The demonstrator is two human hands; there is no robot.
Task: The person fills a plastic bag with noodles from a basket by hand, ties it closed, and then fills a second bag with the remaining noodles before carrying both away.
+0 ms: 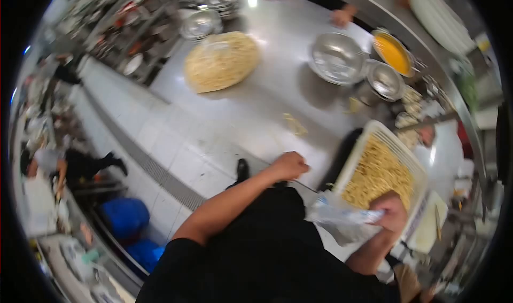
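Nowhere legible writing on plastic bag

The left hand is curled into a loose fist, knuckles up, at the end of a bare forearm stretched forward and across the body; the right hand sits lower and closer in, fingers closed in a tight grip, its forearm bent sharply up from the elbow; black short sleeves cover both upper arms.
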